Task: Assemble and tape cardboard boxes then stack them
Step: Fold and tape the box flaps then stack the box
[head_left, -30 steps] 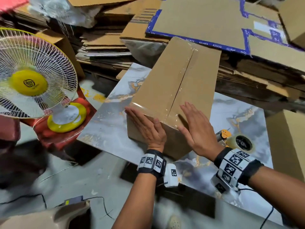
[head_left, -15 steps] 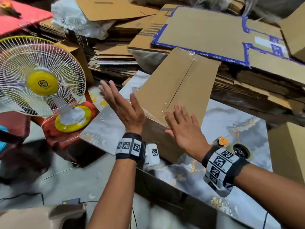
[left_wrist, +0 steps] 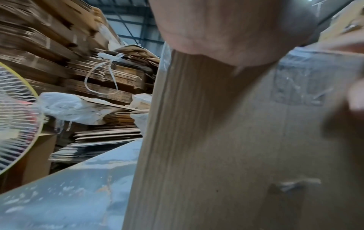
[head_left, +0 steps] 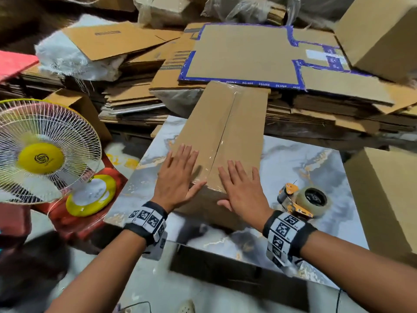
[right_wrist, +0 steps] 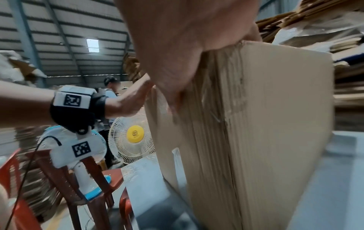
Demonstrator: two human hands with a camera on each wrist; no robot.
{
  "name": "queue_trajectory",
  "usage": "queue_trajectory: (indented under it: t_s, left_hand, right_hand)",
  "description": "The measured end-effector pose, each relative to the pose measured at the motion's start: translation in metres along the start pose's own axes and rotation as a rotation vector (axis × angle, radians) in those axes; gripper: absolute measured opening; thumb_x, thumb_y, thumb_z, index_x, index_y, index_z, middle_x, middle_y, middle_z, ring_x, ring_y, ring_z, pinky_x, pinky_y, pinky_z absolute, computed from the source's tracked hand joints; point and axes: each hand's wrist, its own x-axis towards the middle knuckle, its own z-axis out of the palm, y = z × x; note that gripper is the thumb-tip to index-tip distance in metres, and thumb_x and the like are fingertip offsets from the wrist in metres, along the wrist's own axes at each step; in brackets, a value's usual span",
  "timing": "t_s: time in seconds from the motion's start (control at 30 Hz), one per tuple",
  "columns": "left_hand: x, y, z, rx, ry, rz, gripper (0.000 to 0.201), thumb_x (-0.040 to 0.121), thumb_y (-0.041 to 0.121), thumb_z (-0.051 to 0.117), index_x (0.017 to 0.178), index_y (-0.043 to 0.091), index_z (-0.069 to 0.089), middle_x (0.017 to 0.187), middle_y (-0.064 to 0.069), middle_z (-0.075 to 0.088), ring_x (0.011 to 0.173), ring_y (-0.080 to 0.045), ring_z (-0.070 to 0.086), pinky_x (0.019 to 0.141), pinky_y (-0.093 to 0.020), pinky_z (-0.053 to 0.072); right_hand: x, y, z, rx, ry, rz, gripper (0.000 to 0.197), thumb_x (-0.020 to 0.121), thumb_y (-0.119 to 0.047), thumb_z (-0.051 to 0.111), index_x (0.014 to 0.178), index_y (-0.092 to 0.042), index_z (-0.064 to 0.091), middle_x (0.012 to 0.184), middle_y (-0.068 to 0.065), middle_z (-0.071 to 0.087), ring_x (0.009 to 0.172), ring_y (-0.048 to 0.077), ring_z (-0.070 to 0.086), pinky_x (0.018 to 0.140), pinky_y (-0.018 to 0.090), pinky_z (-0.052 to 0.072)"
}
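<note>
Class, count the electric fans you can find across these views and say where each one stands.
2. A yellow-hubbed fan stands left of the table on a red stool. A blue-based fan stands nearer, behind the left wrist in the right wrist view. Others may be hidden.

left hand (head_left: 178, 177): flat, fingers straight, palm down | right hand (head_left: 242, 188): flat, fingers spread

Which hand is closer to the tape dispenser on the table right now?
The right hand. It lies flat on the near right part of the taped cardboard box, with the tape dispenser just to its right on the marble-patterned table. The left hand lies across the seam, farther away.
</note>
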Motion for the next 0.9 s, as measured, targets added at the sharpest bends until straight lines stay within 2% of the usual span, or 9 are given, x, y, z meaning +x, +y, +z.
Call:
queue_trajectory:
  t_s: [0.1, 0.2, 0.33, 0.43, 0.5, 0.6, 0.7, 0.8, 0.9]
  left_hand:
    - [0.004, -0.001, -0.007, 0.027, -0.094, 0.012, 0.090, 0.095, 0.077, 0.022, 0.157, 0.012, 0.024, 0.161, -0.020, 0.032, 0.150, -0.036, 0.029, 0.115, -0.061, 0.030]
    - [0.007, -0.001, -0.011, 0.038, -0.172, 0.031, 0.101, 0.089, 0.086, 0.021, 0.158, 0.012, 0.025, 0.161, -0.021, 0.032, 0.150, -0.037, 0.029, 0.113, -0.062, 0.032]
    - [0.009, 0.001, -0.013, 0.048, -0.245, 0.011, 0.109, 0.085, 0.090, 0.017, 0.159, 0.010, 0.027, 0.160, -0.021, 0.034, 0.148, -0.038, 0.032, 0.112, -0.062, 0.033]
    - [0.010, 0.002, -0.014, 0.054, -0.285, 0.000, 0.108, 0.085, 0.089, 0.017, 0.158, 0.009, 0.028, 0.158, -0.023, 0.036, 0.146, -0.039, 0.036, 0.111, -0.061, 0.035]
    - [0.012, 0.005, -0.016, 0.060, -0.313, 0.024, 0.104, 0.087, 0.086, 0.017, 0.156, 0.009, 0.028, 0.156, -0.023, 0.038, 0.144, -0.040, 0.038, 0.109, -0.062, 0.037]
    - [0.015, 0.012, -0.020, 0.026, -0.305, 0.164, 0.093, 0.093, 0.079, 0.017, 0.156, 0.011, 0.026, 0.158, -0.020, 0.037, 0.147, -0.035, 0.035, 0.114, -0.062, 0.033]
    - [0.022, 0.023, -0.023, -0.030, -0.263, 0.306, 0.085, 0.099, 0.070, 0.026, 0.158, 0.009, 0.026, 0.161, -0.018, 0.032, 0.151, -0.032, 0.028, 0.119, -0.058, 0.028]
    - [0.033, 0.036, -0.018, -0.056, -0.283, 0.337, 0.082, 0.100, 0.066, 0.028, 0.158, 0.008, 0.026, 0.163, -0.017, 0.029, 0.153, -0.030, 0.023, 0.121, -0.056, 0.024]
    - [0.039, 0.044, -0.010, -0.031, -0.343, 0.337, 0.086, 0.100, 0.070, 0.018, 0.159, 0.007, 0.024, 0.163, -0.018, 0.029, 0.152, -0.032, 0.025, 0.119, -0.059, 0.028]
  right_hand:
    - [-0.012, 0.012, -0.003, 0.203, 0.084, -0.061, 0.085, 0.094, -0.075, 0.026, 0.156, -0.016, 0.032, 0.160, 0.012, 0.036, 0.150, 0.029, 0.030, 0.121, 0.056, 0.023]
    - [-0.021, 0.032, -0.006, 0.372, 0.105, -0.090, 0.085, 0.098, -0.071, 0.010, 0.151, -0.014, 0.042, 0.158, 0.008, 0.041, 0.150, 0.025, 0.030, 0.124, 0.045, 0.016]
    - [-0.020, 0.042, 0.011, 0.133, 0.141, -0.173, 0.066, 0.102, -0.056, 0.032, 0.136, -0.008, 0.060, 0.147, 0.010, 0.055, 0.138, 0.028, 0.050, 0.115, 0.046, 0.036]
    - [-0.016, 0.040, 0.015, 0.051, 0.195, -0.183, 0.064, 0.099, -0.054, 0.036, 0.132, -0.007, 0.064, 0.142, 0.011, 0.059, 0.132, 0.029, 0.056, 0.109, 0.047, 0.044]
    - [-0.019, 0.042, 0.012, 0.063, 0.184, -0.202, 0.074, 0.097, -0.063, 0.033, 0.139, -0.007, 0.058, 0.149, 0.013, 0.053, 0.138, 0.030, 0.050, 0.113, 0.051, 0.041]
    - [-0.031, 0.049, 0.003, 0.176, 0.097, -0.195, 0.090, 0.093, -0.077, 0.026, 0.154, -0.012, 0.038, 0.164, 0.011, 0.028, 0.153, 0.027, 0.022, 0.124, 0.050, 0.018]
    - [-0.049, 0.067, 0.002, 0.112, 0.055, -0.275, 0.090, 0.090, -0.071, 0.043, 0.160, -0.017, 0.023, 0.169, 0.008, 0.009, 0.157, 0.023, 0.002, 0.126, 0.047, 0.004]
    - [-0.061, 0.090, 0.008, 0.066, 0.013, -0.317, 0.094, 0.086, -0.051, 0.057, 0.162, -0.017, 0.012, 0.170, 0.005, 0.002, 0.157, 0.021, -0.002, 0.125, 0.053, 0.011]
    - [-0.060, 0.098, 0.011, 0.079, 0.060, -0.324, 0.084, 0.092, -0.038, 0.060, 0.161, -0.015, 0.019, 0.169, 0.007, 0.012, 0.156, 0.024, 0.011, 0.121, 0.054, 0.026]
